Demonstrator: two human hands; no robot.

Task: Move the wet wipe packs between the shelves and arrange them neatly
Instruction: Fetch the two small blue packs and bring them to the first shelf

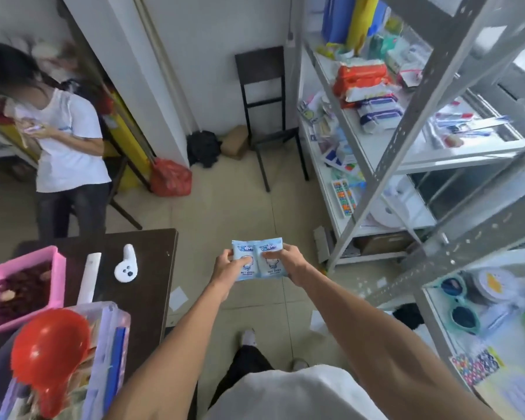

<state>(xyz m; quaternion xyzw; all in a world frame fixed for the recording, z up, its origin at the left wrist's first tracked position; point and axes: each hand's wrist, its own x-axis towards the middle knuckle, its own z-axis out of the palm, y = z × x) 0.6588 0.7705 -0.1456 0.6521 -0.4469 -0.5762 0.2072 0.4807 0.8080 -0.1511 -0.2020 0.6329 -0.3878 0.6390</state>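
Two packs (257, 258) sit side by side in our hands, held out over the open floor (225, 201), well clear of any shelf. The left hand (228, 268) pinches the left pack at its outer edge, thumb on the printed face; the right hand (288, 262) grips the right pack the same way, fingers curled behind. The inner edges of the packs touch or slightly overlap; we cannot tell which.

To do this step well, we judge it best to square the two into one flat stack before reaching, so that one hand can carry and the other can clear a slot. The packs look soft and will sag if held by a corner, so we should keep the grip broad.

The shelf unit (437, 86) stands to our right, its slanted steel post (376, 189) near the right forearm; a swing that way must pass in front of it. The shelf with other wipe packs (367, 86) is crowded, with little bare board. The worktop (152, 262) corner lies to the left, and a person (70, 140) stands beyond it, so the free lane is straight ahead.
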